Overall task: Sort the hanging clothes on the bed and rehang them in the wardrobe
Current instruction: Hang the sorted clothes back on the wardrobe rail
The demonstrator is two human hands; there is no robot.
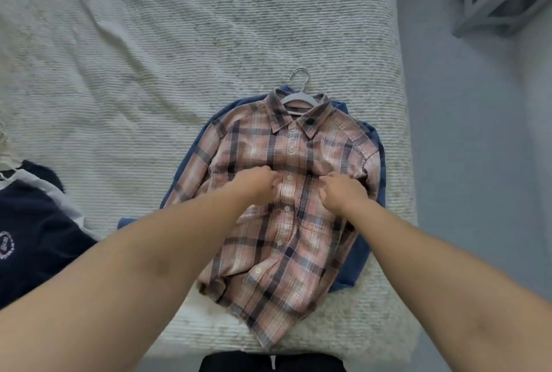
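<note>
- The plaid shirt (277, 192) lies face-up on the bed (149, 73), on a white hanger (300, 94), on top of a blue garment (355, 255).
- Left hand (257, 183) and right hand (343, 192) rest on the shirt's chest either side of the button placket, fingers curled into the fabric.
- A navy sweater (33, 240) lies at the bed's left edge.

Bed (149, 43) fills most of view, w/ off-white ribbed, slightly rumpled cover. Right of it, a strip of pale grey-blue floor (466, 162). Top right corner: grey side unit (501, 4) w/ cross-braced panels. Light soft, even.
</note>
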